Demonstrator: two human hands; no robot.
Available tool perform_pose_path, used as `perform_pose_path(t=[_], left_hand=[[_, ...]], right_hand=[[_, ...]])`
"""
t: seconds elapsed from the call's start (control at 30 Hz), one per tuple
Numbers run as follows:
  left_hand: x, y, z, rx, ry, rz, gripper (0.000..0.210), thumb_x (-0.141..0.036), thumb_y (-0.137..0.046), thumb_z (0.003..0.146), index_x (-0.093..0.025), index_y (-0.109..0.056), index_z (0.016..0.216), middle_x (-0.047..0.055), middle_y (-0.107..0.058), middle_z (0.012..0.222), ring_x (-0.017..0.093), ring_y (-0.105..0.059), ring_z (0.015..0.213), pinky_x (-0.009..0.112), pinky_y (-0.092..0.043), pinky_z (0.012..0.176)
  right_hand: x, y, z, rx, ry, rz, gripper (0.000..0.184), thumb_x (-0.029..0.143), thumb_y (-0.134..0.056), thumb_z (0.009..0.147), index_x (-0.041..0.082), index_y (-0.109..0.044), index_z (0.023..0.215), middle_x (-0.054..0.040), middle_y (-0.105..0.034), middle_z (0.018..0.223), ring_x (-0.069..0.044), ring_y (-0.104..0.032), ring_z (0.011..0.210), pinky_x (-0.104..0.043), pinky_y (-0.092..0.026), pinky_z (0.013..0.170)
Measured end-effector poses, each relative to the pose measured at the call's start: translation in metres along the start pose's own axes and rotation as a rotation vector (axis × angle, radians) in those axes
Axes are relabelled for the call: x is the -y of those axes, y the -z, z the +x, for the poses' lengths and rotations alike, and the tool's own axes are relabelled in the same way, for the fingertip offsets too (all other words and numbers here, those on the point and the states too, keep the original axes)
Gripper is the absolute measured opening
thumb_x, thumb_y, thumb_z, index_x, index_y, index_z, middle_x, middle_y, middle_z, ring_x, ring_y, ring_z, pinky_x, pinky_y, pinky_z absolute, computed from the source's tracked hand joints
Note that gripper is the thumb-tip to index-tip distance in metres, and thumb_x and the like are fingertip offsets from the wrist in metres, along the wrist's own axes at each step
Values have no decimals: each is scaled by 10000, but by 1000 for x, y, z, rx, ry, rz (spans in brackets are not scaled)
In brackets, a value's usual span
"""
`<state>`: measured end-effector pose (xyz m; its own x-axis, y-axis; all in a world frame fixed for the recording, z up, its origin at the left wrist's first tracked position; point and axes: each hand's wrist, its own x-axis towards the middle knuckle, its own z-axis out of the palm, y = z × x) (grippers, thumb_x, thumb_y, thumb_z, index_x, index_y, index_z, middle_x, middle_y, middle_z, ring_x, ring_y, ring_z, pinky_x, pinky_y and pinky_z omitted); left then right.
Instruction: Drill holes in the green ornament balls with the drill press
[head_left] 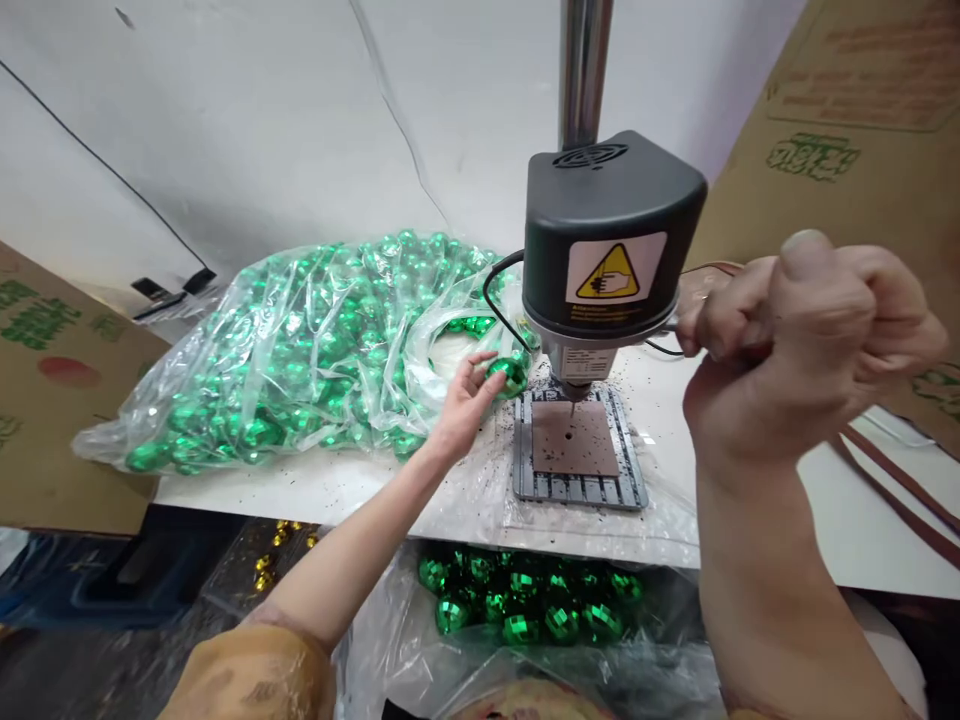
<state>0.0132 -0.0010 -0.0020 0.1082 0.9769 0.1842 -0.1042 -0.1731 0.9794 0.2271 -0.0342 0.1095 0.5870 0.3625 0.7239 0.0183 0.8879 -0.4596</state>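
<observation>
Pinching a green ball (510,377) left of the drill press (615,225), your left hand (469,398) presumably avoids its bit (572,408); your right hand (806,345) closes tightly round its lever (670,329)

"attention" hand-hazard label (616,268) on drill press (611,200)

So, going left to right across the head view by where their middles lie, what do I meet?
Left cardboard box, clear bag of green balls, left hand, green ball at its fingertips, drill press, right hand.
</observation>
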Motion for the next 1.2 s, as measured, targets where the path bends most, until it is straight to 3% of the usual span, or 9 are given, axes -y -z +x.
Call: perform_pose_path(t=[0.17,0.37,0.77,1.0,1.2], left_hand=[[44,-32,-19,30,40,-44,529,-523,-766,829,-226,-552,1210,43,-693,1032,174,-650,963,309,-500,875],[69,-39,-22,90,43,49,545,-549,-750,833,-212,-552,1212,82,-676,1145,209,-639,1073,330,-497,932],[75,-46,-22,178,-91,266,539,-477,-791,806,-220,-592,1236,101,-647,1287,273,-594,1244,434,-433,1104],[71,-52,-33,222,-111,344,526,-420,-809,799,-221,-576,1226,96,-652,1226,254,-634,1119,410,-498,1001],[71,-53,-34,220,-89,327,539,-399,-807,803,-219,-554,1243,101,-656,1228,262,-633,1142,421,-494,1018]], right_hand=[[-1,2,0,6,2,-2,385,204,-607,846,227,-388,530,88,-362,423,-75,-343,368,-311,-278,420],[1,2,-1,31,-3,4,368,201,-589,875,238,-378,575,88,-371,445,-87,-357,396,-307,-296,444],[-5,2,0,20,33,54,399,208,-634,859,231,-375,556,81,-369,433,-81,-331,382,-314,-269,431],[-2,4,1,52,20,37,386,203,-615,871,231,-370,574,83,-376,445,-77,-351,394,-305,-310,449],[-2,6,-1,89,47,1,456,227,-620,868,215,-292,551,82,-325,437,-58,-341,389,-286,-306,447]])
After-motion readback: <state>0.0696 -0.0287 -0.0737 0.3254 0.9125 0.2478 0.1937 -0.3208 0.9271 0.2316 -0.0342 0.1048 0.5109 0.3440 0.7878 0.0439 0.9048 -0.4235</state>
